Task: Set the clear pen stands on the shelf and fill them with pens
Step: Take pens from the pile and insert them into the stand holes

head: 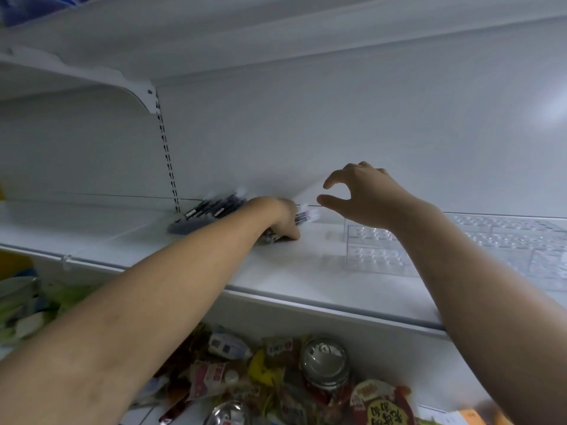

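Pens (303, 216) are bunched in your left hand (283, 222) low on the shelf (291, 271), lying roughly left-to-right. Stand (374, 250) sits just right of them, so swing that way. Right hand (365, 194) hovers above it, fingers apart, empty.

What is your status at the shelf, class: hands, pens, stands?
Left hand grips pens on the shelf. Right hand open, holding nothing. Clear pen stands empty, nothing in the way.
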### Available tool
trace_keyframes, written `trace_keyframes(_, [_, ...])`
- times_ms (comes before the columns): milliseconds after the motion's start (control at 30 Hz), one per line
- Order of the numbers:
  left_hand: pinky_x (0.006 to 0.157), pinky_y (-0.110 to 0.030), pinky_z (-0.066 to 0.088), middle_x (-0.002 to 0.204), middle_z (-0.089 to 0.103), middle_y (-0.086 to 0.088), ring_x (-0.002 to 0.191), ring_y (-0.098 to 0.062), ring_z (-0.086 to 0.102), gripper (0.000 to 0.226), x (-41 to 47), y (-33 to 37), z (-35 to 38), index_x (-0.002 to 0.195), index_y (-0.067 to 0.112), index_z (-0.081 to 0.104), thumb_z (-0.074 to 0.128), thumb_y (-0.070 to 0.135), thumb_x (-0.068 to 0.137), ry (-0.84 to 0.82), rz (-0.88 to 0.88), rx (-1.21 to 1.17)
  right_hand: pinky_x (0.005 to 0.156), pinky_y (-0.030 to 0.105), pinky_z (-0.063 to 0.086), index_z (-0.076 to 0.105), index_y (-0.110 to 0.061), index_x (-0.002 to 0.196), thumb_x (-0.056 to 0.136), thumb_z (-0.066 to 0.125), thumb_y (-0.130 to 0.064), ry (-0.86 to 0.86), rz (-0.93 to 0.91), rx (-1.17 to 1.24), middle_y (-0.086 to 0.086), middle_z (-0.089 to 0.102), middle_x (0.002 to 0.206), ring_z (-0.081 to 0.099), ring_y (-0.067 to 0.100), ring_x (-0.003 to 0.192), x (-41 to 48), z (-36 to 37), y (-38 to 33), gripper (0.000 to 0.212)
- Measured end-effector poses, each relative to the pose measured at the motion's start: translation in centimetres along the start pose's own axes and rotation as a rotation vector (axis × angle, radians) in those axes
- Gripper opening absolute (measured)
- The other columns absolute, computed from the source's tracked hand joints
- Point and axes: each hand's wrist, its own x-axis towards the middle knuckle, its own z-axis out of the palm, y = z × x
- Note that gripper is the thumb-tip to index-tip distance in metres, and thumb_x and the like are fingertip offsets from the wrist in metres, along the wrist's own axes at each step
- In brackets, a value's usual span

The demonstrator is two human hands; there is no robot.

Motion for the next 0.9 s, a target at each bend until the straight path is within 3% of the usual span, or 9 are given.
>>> trace_keyframes(167, [0.049,-0.022,0.041,0.074,0.066,-0.009,0.052,-0.023,0.053,0.024,-0.8,-1.5,1.0,0.084,0.006,0.054,0.058,0.024,0.099,0.123,0.045,-0.252,0.102,0.04,0.035,0.07,-0.033,0.123,0.098,0.055,-0.062,0.054,-0.019,0.011,-0.005,0.07,0.118,0.054,0.021,0.122,-0.2,-0.6,-0.1,0.04])
trace_keyframes(267, [0.057,-0.026,0.049,0.073,0.075,-0.013,0.051,-0.022,0.06,0.028,-1.0,-2.5,1.0,0.104,-0.004,0.059,0.055,0.024,0.101,0.197,0.134,-0.494,0.103,0.041,0.04,0.074,-0.034,0.113,0.099,0.058,-0.056,0.109,-0.016,0.074,-0.013,0.072,0.118,0.058,0.018,0.118,-0.2,-1.6,-0.2,0.031])
trace_keyframes(333, [0.06,-0.033,0.053,0.072,0.072,-0.012,0.052,-0.018,0.063,0.024,-1.2,-2.2,0.5,0.106,0.0,0.058,0.056,0.023,0.103,0.232,0.233,-0.637,0.103,0.044,0.047,0.076,-0.033,0.102,0.098,0.062,-0.052,0.12,0.02,0.175,-0.016,0.073,0.108,0.064,0.014,0.11,0.1,-2.6,0.1,0.024])
trace_keyframes(467, [0.059,-0.036,0.058,0.081,0.059,-0.005,0.056,-0.014,0.056,0.013,-1.0,0.3,-2.2,0.101,0.013,0.056,0.058,0.024,0.108,0.293,0.429,-0.901,0.082,0.031,0.05,0.079,-0.024,0.091,0.098,0.068,-0.041,0.065,0.108,0.266,-0.013,0.07,0.085,0.07,0.017,0.093,1.9,-5.4,1.3,0.022])
trace_keyframes(533, [0.054,-0.034,0.051,0.083,0.056,-0.005,0.058,-0.015,0.053,0.014,-0.2,1.8,-3.8,0.109,0.014,0.055,0.058,0.027,0.109,0.324,0.483,-0.943,0.083,0.033,0.053,0.079,-0.023,0.086,0.097,0.067,-0.04,0.037,0.12,0.207,-0.01,0.072,0.085,0.069,0.019,0.092,2.7,-6.3,2.0,0.023])
trace_keyframes(633, [0.049,-0.032,0.045,0.077,0.052,-0.005,0.051,-0.011,0.051,0.011,1.3,4.0,-5.6,0.105,0.018,0.054,0.057,0.027,0.11,0.356,0.558,-0.98,0.089,0.043,0.059,0.074,-0.029,0.08,0.097,0.065,-0.041,0.026,0.183,0.138,-0.009,0.073,0.086,0.07,0.022,0.091,2.7,-6.1,4.1,0.023])
trace_keyframes(767, [0.047,-0.031,0.042,0.075,0.051,-0.003,0.052,-0.013,0.049,0.019,2.6,5.6,-4.9,0.111,0.005,0.056,0.06,0.024,0.109,0.3,0.617,-1.119,0.083,0.041,0.06,0.075,-0.025,0.084,0.098,0.062,-0.033,0.13,0.244,0.179,-0.007,0.075,0.085,0.071,0.024,0.082,1.0,-4.8,6.5,0.02])
trace_keyframes(833, [0.049,-0.032,0.042,0.075,0.052,-0.003,0.055,-0.015,0.05,0.023,3.0,5.5,-3.6,0.124,0.001,0.059,0.061,0.017,0.107,0.234,0.649,-1.207,0.073,0.033,0.059,0.078,-0.019,0.089,0.1,0.064,-0.026,0.118,0.244,0.298,-0.005,0.077,0.081,0.073,0.022,0.073,0.5,-4.4,6.6,0.019])
trace_keyframes(900, [0.052,-0.032,0.042,0.074,0.053,-0.003,0.059,-0.017,0.049,0.02,2.9,5.2,-2.8,0.125,0.002,0.063,0.06,0.012,0.107,0.167,0.706,-1.214,0.062,0.026,0.057,0.079,-0.016,0.09,0.101,0.064,-0.026,0.099,0.254,0.366,-0.004,0.079,0.08,0.075,0.02,0.068,0.2,-4.3,6.3,0.021])
